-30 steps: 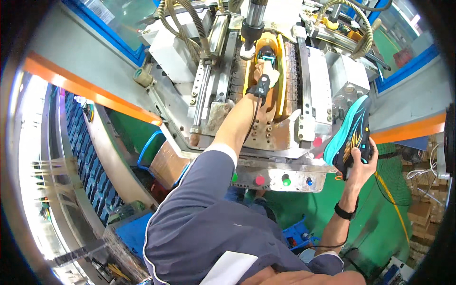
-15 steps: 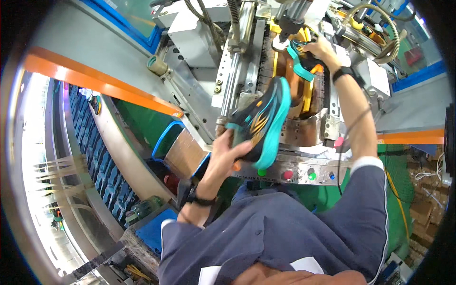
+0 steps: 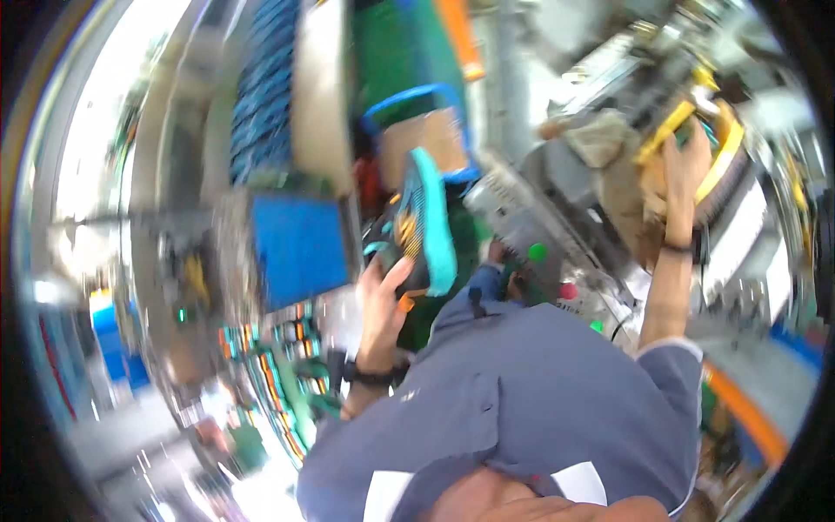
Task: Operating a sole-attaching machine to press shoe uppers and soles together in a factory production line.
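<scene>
The left hand (image 3: 379, 315) has its fingers (image 3: 399, 273) clamped on the lower end of a black shoe (image 3: 437, 230) with a turquoise sole, nearly upright left of the frame's centre. At upper right, the right hand (image 3: 689, 170) reaches between yellow side pieces (image 3: 727, 155); blur hides whether its fingers grip the turquoise item there. Beyond the shoe, a brown panel (image 3: 424, 141) sits upper centre, a blue surface (image 3: 300, 248) centre left.

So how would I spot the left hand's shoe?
From the grey shirt, look up and left to the left hand. It holds the shoe, black with yellow markings. Its turquoise sole sets it apart from the plain blue surface alongside.
</scene>
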Motion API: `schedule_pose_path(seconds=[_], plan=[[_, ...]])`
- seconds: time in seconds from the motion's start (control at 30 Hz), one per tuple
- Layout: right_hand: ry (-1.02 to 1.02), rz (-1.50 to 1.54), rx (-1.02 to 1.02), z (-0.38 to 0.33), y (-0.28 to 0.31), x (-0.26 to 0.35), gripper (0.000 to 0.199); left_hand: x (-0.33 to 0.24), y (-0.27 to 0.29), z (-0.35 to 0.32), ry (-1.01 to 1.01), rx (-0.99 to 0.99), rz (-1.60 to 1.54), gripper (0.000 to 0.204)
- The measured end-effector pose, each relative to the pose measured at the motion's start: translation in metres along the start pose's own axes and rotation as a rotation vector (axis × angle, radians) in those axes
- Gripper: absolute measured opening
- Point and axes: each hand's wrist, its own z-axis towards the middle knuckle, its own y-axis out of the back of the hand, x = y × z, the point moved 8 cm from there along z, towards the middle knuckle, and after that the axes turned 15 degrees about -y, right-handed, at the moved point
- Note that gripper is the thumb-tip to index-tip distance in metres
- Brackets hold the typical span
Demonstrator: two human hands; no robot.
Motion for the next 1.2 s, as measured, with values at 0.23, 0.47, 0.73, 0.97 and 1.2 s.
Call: schedule_pose_path(seconds=[0.23,0.47,0.73,0.97,1.2], plan=[[0.132,0.359,0.742,-0.256,-0.059,0.104,0.012,0.059,0.052,-0.085,0.143,-0.312,-0.293,0.034],[0.375,0.155,0.794,-0.313,-0.108,0.082,0.02,0.058,0.134,-0.169,0.157,-0.559,-0.102,0.04],[0.29,0.426,0.652,-0.258,-0.104,0.202,0.021,0.1,0.322,-0.256,-0.082,-1.205,-0.296,0.041],[0.502,0.993,0.68,-0.259,-0.008,0.498,0.014,0.199,0.541,-0.293,-0.159,-1.439,-0.143,0.029],[0.786,1.084,0.598,-0.313,0.09,0.764,0.01,0.268,0.656,-0.285,0.234,-1.392,0.563,0.055]])
